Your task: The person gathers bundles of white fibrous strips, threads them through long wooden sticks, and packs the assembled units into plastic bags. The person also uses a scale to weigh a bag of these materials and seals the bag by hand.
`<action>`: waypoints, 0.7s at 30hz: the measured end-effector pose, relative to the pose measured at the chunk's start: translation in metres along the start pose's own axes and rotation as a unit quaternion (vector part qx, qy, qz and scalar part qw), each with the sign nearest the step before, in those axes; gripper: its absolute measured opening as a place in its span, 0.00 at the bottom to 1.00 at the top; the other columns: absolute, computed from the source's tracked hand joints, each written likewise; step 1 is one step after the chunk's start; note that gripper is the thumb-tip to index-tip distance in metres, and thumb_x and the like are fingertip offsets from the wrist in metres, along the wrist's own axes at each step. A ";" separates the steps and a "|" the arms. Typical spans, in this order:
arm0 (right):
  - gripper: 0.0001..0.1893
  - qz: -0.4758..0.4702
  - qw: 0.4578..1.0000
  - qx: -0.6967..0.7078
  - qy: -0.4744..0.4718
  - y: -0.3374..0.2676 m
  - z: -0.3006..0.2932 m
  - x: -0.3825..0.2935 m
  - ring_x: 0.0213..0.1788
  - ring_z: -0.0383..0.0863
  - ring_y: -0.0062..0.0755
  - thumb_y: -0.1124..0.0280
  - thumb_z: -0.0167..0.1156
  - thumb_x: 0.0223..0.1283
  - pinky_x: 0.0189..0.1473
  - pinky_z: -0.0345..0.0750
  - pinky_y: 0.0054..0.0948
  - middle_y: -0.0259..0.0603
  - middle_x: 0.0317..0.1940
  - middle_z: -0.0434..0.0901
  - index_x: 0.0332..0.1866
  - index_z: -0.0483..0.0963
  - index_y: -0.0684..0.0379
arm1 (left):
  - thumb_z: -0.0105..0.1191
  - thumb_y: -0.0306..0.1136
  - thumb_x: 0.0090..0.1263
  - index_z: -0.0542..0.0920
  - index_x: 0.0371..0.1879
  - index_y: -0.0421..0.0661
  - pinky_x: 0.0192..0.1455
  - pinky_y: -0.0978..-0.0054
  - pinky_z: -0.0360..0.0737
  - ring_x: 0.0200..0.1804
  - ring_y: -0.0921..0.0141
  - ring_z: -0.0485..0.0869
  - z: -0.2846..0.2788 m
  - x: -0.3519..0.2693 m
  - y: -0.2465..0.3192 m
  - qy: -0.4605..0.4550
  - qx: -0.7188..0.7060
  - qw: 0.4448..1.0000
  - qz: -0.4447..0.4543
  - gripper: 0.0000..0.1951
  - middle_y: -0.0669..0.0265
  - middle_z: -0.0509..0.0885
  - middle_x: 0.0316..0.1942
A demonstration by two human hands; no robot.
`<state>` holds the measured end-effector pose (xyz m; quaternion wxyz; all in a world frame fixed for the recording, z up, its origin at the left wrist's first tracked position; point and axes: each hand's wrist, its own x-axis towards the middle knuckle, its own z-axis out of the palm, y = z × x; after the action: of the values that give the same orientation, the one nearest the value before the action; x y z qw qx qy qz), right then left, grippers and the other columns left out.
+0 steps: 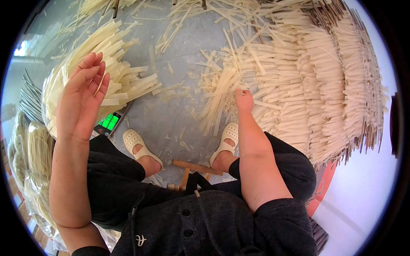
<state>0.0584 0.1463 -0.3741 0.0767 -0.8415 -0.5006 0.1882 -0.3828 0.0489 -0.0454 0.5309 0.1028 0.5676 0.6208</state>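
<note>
My left hand [84, 92] is raised palm up with its fingers apart and nothing in it. It hovers over a large heap of pale flat dried noodles [118, 76], partly in clear plastic. Under that heap, a digital scale [109, 123] shows its lit green display; most of its top is hidden. On the other side, my right hand [245, 101] is closed at the edge of the stacked noodles. A loose bunch of flat noodles [217, 99] fans out beside it, and its curled fingers appear to grip some strips, though the fingertips are hidden.
Layered noodles [320, 83] with thin sticks [355, 150] fill the right side. Clear bags of noodles [38, 153] and grey wire-like strands [30, 96] lie at left. Broken strips litter the grey floor [173, 115] near my shoes. A small wooden stool [195, 167] is beneath me.
</note>
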 end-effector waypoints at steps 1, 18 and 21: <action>0.26 0.021 0.999 -0.002 -0.023 -0.010 0.004 0.000 0.50 0.80 0.45 0.52 0.66 0.47 0.52 0.76 0.41 0.50 0.46 0.81 0.50 0.77 0.55 | 0.51 0.24 0.67 0.74 0.57 0.41 0.65 0.72 0.70 0.58 0.71 0.74 0.000 -0.001 0.000 0.001 0.000 1.000 0.001 0.18 0.65 0.77 0.58; 0.18 0.013 0.992 0.007 -0.122 -0.050 -0.003 -0.021 0.37 0.82 0.34 0.55 0.66 0.47 0.42 0.76 0.33 0.38 0.32 0.85 0.40 0.83 0.54 | 0.50 0.25 0.68 0.76 0.54 0.41 0.64 0.72 0.71 0.57 0.74 0.74 -0.001 -0.004 -0.002 -0.017 -0.010 1.000 -0.007 0.16 0.67 0.78 0.54; 0.17 0.080 0.993 0.087 -0.018 -0.046 -0.001 -0.017 0.36 0.82 0.33 0.55 0.66 0.50 0.42 0.76 0.32 0.39 0.32 0.85 0.39 0.83 0.56 | 0.51 0.24 0.68 0.76 0.55 0.41 0.64 0.72 0.71 0.57 0.73 0.74 -0.006 -0.004 0.002 -0.011 -0.012 1.000 -0.003 0.16 0.67 0.78 0.55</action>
<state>0.0142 0.1540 -0.3543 0.1255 -0.8651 -0.4151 0.2523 -0.3865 0.0425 -0.0435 0.5399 0.1016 0.5543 0.6252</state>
